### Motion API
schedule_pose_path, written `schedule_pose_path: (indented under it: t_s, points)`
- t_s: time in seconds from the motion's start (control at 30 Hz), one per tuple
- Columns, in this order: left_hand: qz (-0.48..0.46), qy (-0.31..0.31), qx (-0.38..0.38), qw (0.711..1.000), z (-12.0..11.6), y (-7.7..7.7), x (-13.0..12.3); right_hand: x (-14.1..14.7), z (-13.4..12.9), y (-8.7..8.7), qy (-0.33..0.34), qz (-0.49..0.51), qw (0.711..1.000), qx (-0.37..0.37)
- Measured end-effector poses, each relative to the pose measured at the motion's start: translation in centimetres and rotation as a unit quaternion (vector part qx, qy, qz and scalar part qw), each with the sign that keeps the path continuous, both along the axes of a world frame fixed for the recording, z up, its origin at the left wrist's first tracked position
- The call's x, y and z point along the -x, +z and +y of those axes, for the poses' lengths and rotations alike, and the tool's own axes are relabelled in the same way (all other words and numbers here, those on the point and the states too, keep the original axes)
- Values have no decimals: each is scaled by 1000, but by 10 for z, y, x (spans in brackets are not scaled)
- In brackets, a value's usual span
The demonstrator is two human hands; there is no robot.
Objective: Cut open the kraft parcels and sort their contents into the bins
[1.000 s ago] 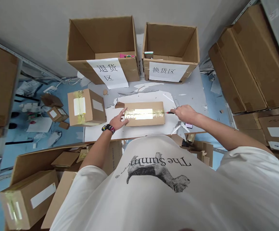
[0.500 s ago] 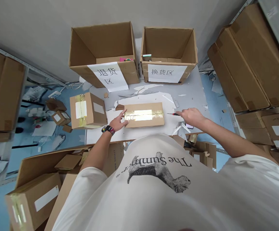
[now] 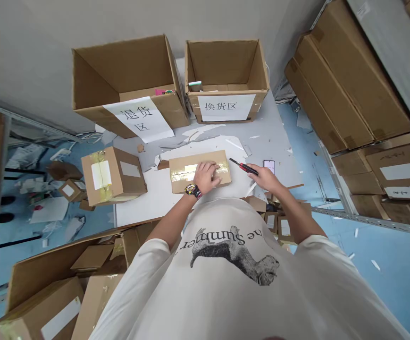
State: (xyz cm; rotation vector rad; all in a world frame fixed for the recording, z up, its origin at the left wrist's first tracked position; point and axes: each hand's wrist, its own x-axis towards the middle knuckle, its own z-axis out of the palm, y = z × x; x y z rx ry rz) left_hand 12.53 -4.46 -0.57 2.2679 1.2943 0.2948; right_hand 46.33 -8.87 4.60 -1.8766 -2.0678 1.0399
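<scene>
A long, flat cardboard box (image 3: 178,175), sealed with yellowish tape and bearing a white label, lies on the table in front of me. My left hand (image 3: 206,176) rests on top of it with its fingers laid over the label and tape, partly covering them. At the box's right end, my right hand (image 3: 264,178) is closed around the handle of a black and red utility knife (image 3: 244,167). The knife's tip points left toward the box's right edge, apart from it.
Two open cartons with Chinese signs, a left one (image 3: 120,111) and a right one (image 3: 226,107), stand at the table's back. A taped box (image 3: 114,177) sits at left, a phone (image 3: 269,166) at right. Cartons fill the right shelf (image 3: 349,85) and a large box (image 3: 24,278) below left.
My left hand has moved from the box's left end onto its top. My right hand has turned the knife, which now shows more fully. The phone is uncovered, and the view has shifted.
</scene>
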Motion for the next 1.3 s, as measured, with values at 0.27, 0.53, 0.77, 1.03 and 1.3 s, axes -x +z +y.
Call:
schedule_pose_path:
  t_s: [0.27,0.53,0.77,1.03,1.3]
  points:
    - [39,-15,2,999,-6,-13,-7,7,-14,-43,-129,162,977,45]
    - [58,-12,38,998,-19,-7,-12,17,-7,-53,-160,245,950,104]
    - [42,19,62,997,-6,-7,-18,37,7,-46,-143,257,951,95]
    - [78,40,83,993,21,-5,-37,19,-10,-54,-166,258,947,92]
    - [81,21,91,992,34,-2,-38,-6,-32,-52,-162,258,945,115]
